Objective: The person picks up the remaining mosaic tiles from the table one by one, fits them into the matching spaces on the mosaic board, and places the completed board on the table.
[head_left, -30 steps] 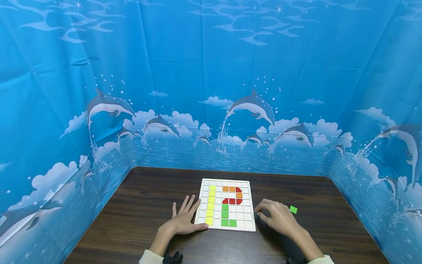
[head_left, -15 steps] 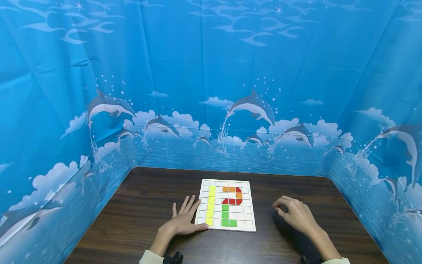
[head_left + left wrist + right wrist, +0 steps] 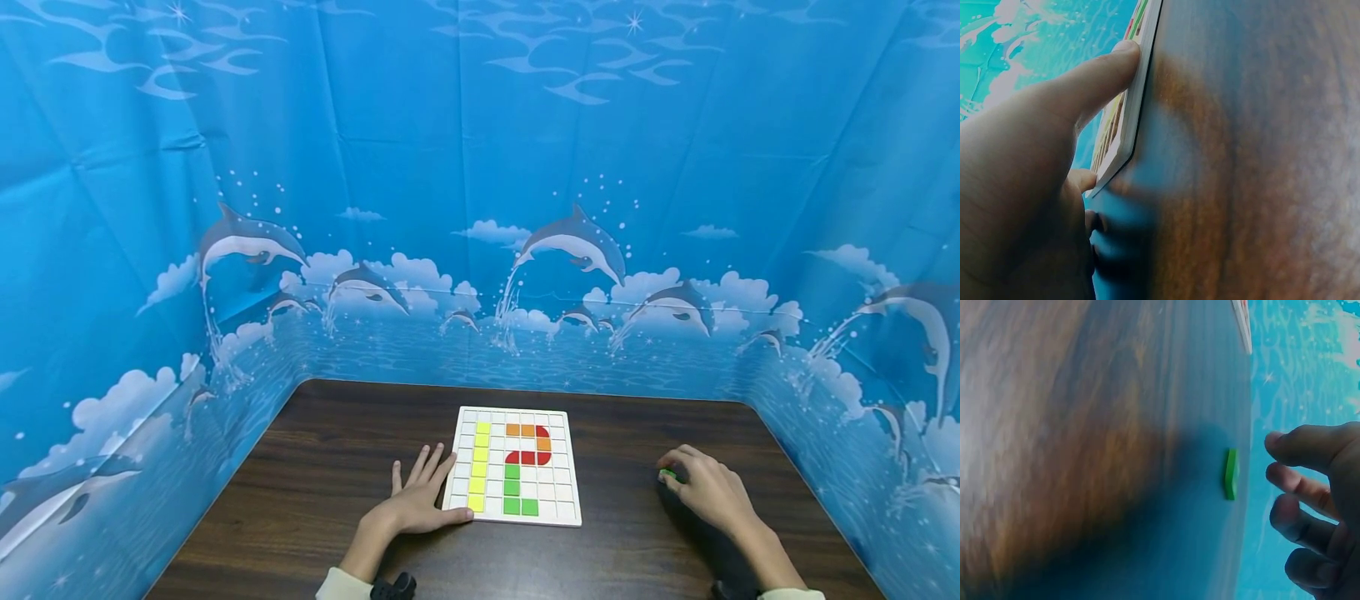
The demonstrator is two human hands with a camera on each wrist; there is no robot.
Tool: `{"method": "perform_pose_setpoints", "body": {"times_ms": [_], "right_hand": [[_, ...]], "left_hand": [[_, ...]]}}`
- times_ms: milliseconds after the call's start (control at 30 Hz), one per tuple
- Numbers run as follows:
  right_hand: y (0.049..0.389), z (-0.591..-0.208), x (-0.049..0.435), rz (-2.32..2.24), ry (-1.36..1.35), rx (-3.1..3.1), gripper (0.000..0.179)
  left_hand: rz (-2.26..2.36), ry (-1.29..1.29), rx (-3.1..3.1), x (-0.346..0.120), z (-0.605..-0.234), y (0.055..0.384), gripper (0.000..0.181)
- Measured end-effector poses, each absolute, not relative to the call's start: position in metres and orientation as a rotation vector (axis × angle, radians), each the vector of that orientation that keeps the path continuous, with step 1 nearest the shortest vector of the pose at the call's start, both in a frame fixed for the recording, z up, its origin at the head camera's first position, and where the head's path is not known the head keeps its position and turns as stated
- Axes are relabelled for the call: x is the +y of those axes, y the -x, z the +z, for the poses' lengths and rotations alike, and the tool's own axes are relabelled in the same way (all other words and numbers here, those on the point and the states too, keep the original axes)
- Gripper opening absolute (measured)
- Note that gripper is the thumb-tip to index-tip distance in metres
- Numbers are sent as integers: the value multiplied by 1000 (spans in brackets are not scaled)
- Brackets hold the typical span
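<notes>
A white grid board (image 3: pixel 561 477) lies on the table, with a column of yellow tiles (image 3: pixel 479 466), orange and red tiles (image 3: pixel 528 457) in a curve, and several green tiles (image 3: pixel 512 487) below them. My left hand (image 3: pixel 416 505) rests at the board's left side, fingers spread and the thumb on its near-left corner. To the right of the board my right hand (image 3: pixel 711 493) hovers over a loose green square tile (image 3: pixel 1230 475). In the right wrist view a gap shows between that tile and the loosely bent fingers, which hold nothing.
The dark wooden table (image 3: pixel 337 450) is enclosed by a blue dolphin-print curtain (image 3: pixel 450 208) at the back and both sides. A black band (image 3: pixel 393 586) is on the left wrist.
My right hand has moved right from beside the board to the loose green tile, which its fingers partly cover in the head view. The left hand and board have stayed put.
</notes>
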State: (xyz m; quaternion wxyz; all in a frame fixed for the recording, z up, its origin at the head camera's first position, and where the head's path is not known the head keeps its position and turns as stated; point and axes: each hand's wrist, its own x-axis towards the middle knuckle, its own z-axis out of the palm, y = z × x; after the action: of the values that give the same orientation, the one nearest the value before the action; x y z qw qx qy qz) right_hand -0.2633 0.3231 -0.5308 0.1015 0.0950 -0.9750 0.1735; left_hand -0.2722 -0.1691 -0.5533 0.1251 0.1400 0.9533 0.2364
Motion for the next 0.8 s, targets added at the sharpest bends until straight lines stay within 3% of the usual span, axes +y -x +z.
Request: {"method": "perform_pose_setpoints", "body": {"times_ms": [233,567,800], "right_hand": [[265,-535,334,507,-211,-2989,24],[268,-542,335,501,-214,-2982,10],[269,-545,335,481,-227,-2955,8]], "left_hand": [[738,-442,2790,-173,-569,279,116],[736,-457,2774,-171,-554,272,114],[746,-474,2789,-173,-565,277,115]]}}
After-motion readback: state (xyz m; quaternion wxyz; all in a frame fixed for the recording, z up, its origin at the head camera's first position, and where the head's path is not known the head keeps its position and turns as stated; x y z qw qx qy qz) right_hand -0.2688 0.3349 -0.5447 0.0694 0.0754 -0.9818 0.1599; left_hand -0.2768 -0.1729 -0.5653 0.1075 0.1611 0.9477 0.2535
